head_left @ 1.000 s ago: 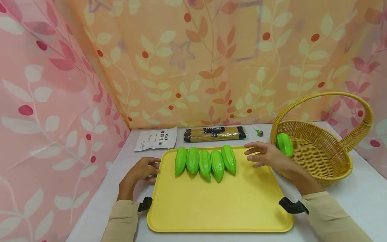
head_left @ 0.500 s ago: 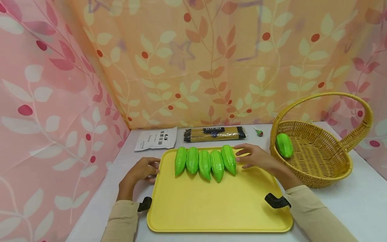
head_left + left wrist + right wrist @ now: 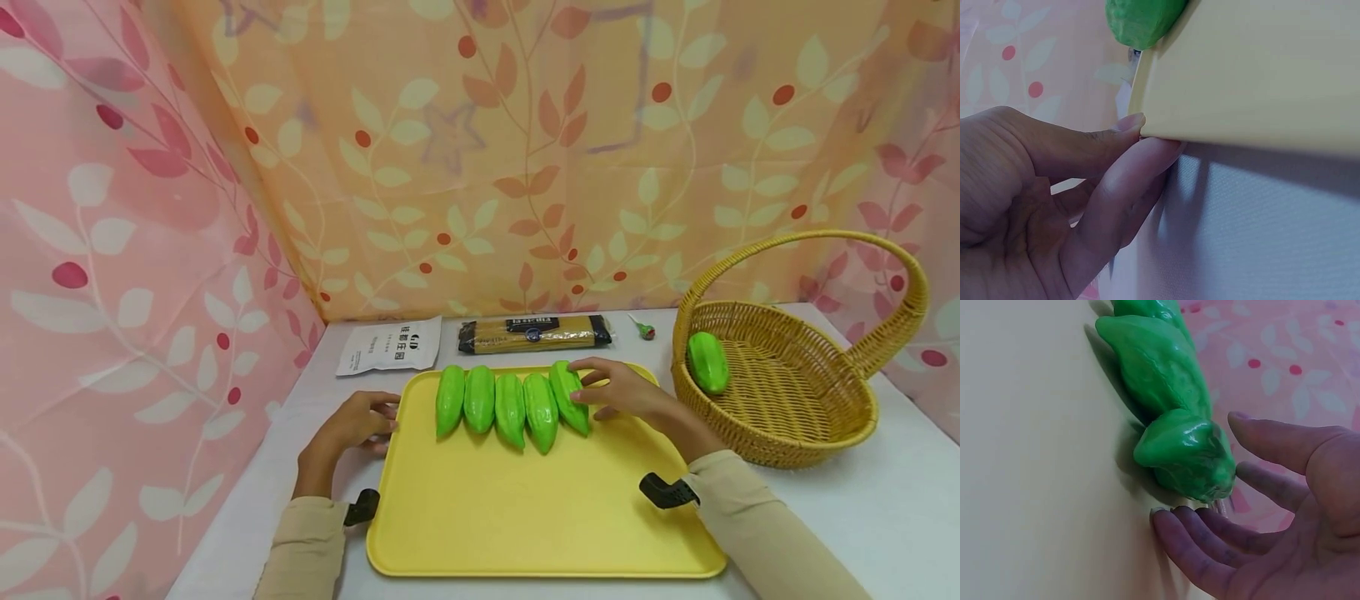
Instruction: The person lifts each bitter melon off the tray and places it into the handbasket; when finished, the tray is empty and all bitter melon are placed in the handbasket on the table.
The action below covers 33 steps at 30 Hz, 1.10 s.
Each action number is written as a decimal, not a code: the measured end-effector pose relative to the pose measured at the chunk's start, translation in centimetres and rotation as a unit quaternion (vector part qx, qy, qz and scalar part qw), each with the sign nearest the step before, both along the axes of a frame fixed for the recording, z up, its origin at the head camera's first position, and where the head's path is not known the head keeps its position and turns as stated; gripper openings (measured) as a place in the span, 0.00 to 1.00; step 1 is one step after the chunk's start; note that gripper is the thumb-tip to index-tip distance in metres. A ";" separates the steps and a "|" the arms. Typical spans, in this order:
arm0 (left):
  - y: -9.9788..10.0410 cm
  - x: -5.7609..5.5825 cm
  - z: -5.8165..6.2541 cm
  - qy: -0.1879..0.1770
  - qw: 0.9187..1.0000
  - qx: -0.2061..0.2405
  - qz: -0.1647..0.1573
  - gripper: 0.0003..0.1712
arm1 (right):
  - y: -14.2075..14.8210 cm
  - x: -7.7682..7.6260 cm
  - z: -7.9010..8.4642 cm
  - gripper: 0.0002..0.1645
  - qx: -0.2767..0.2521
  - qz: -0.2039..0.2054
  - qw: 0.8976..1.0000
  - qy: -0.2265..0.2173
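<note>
Several shiny green, ridged vegetables with pointed ends lie side by side along the back of a yellow tray (image 3: 547, 508). My right hand (image 3: 618, 390) is spread around the rightmost green vegetable (image 3: 570, 398). In the right wrist view its fingers (image 3: 1194, 550) curve loosely about that vegetable (image 3: 1188, 456), thumb on one side, without a grip on it. At the tray's left edge my left hand (image 3: 352, 429) pinches the rim (image 3: 1141, 125) between thumb and forefinger, as the left wrist view shows.
A wicker basket (image 3: 795, 433) with a tall handle stands on the right, one green vegetable (image 3: 707, 363) inside. Behind the tray lie a white packet (image 3: 390, 346), a pack of dry noodles (image 3: 534, 333) and a lollipop (image 3: 643, 329). Patterned cloth (image 3: 480, 167) closes off the back.
My right hand has moved left from beside the basket to the rightmost vegetable, which has tilted slightly. The vegetable in the basket has come to rest lower. My left hand has stayed put.
</note>
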State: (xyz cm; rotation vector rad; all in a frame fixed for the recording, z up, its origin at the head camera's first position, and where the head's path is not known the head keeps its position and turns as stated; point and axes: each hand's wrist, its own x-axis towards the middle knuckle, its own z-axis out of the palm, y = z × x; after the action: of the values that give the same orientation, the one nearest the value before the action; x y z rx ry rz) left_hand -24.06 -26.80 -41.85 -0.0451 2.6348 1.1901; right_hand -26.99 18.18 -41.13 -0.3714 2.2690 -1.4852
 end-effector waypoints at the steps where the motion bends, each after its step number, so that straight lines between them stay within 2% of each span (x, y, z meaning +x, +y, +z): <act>1: 0.0 0.0 0.0 0.000 1.000 0.001 0.000 0.29 | -0.1 -0.1 0.0 0.40 0.002 -0.001 1.000 -0.001; 15: 0.0 0.1 0.1 0.001 1.000 -0.004 -0.001 0.30 | -1.0 0.0 0.2 0.34 0.025 -0.042 0.999 0.004; 25: 0.2 0.4 0.3 -0.001 1.000 -0.006 0.002 0.30 | -0.9 0.2 -0.1 0.42 0.010 -0.053 0.999 -0.005; 33: 0.3 0.5 0.4 -0.003 1.000 -0.002 0.004 0.29 | 0.5 1.2 0.3 0.45 0.003 -0.052 0.999 0.004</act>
State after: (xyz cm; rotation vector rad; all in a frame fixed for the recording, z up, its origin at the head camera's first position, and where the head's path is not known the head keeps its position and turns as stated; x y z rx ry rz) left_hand -23.57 -26.48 -41.41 -0.0603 2.6345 1.1850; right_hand -25.76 18.64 -40.83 -0.2614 2.3298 -1.5302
